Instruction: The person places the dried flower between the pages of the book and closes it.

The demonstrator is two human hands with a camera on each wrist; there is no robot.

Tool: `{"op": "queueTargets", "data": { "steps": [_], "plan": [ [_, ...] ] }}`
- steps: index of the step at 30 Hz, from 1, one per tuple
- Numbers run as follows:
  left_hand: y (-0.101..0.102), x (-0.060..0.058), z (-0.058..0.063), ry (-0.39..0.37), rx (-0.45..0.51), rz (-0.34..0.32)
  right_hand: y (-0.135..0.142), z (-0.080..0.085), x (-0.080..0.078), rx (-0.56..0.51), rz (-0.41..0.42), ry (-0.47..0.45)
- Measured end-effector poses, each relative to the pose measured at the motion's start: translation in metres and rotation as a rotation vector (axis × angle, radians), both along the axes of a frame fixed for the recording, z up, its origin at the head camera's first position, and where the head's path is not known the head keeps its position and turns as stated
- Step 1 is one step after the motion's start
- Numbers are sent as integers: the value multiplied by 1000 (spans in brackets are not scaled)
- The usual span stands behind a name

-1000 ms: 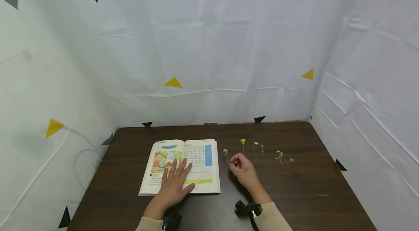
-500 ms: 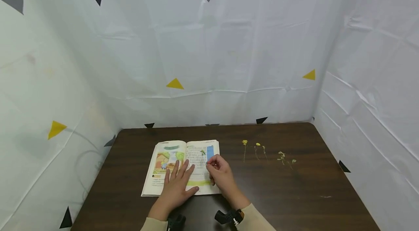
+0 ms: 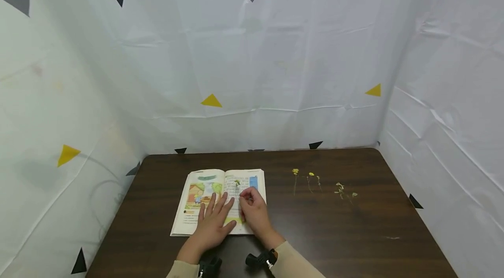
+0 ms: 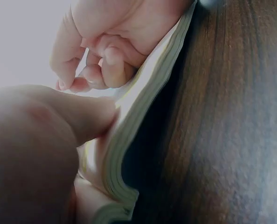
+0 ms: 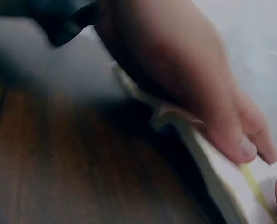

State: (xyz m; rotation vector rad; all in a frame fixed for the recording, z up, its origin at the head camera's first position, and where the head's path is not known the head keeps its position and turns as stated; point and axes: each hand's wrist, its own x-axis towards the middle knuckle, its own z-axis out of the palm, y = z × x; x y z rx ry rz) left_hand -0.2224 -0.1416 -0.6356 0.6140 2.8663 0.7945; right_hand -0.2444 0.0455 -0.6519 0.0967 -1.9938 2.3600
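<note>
An open picture textbook lies on the dark wooden table. My left hand rests on its lower middle with fingers spread; in the left wrist view its thumb presses the page near the lower edge. Over the right page, my right hand pinches the thin stem of a small yellow-green flower, its head pointing away over the printed grid. In the left wrist view the right hand's fingers are curled just above the page. The right wrist view is blurred and leaves the flower out.
To the book's right lie several thin-stemmed flowers: a yellow one, a shorter pair and a pale cluster. White sheeting with coloured triangles surrounds the table at the back and sides.
My right hand has lifted the nearest flower off the table and carried it left onto the book's right page. The left hand has stayed spread on the book.
</note>
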Motion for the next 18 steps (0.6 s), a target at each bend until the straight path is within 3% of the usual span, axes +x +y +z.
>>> {"op": "queueTargets", "data": {
  "steps": [4, 7, 14, 18],
  "plan": [
    [-2, -2, -8, -11, 98, -4, -2, -1, 1, 119, -8, 10],
    [-3, -5, -16, 1, 130, 19, -4, 1, 1, 151, -17, 19],
    [-4, -12, -28, 35, 170, 145, -9, 5, -1, 195, -27, 1],
    [-4, -12, -32, 30, 206, 176, -9, 4, 0, 265, -38, -27]
  ]
}}
